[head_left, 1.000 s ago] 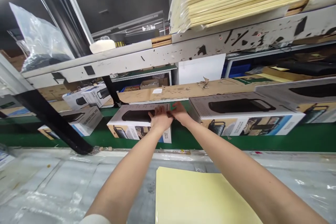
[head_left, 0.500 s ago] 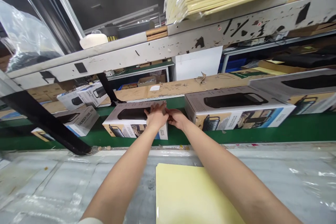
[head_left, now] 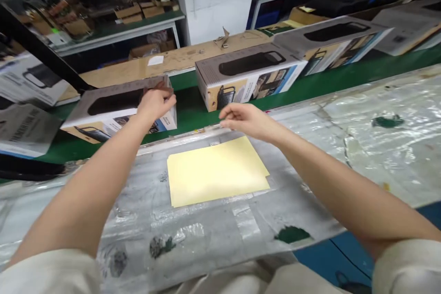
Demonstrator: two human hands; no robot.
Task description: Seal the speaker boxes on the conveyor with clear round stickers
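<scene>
My left hand rests over the right end of a printed cardboard box, its fingers reaching across the top, slightly blurred and not gripping. Black product pictures show on the box's white and tan faces. Above the near edge of the green belt, my right hand hangs with loosely bent fingers and nothing in it. Just beyond it stands a second box of the same kind. Yellow sheets lie slightly fanned on the plastic-covered table, below and between my hands.
More such boxes follow along the belt to the right, and others stand at the left. A black post rises beside the left box. Brown cardboard runs behind the belt. Shelves with cartons stand farther back.
My right hand has left the left box's end and moved right and nearer to me. My left hand stays on that box. The view has tilted down, showing all the yellow sheets.
</scene>
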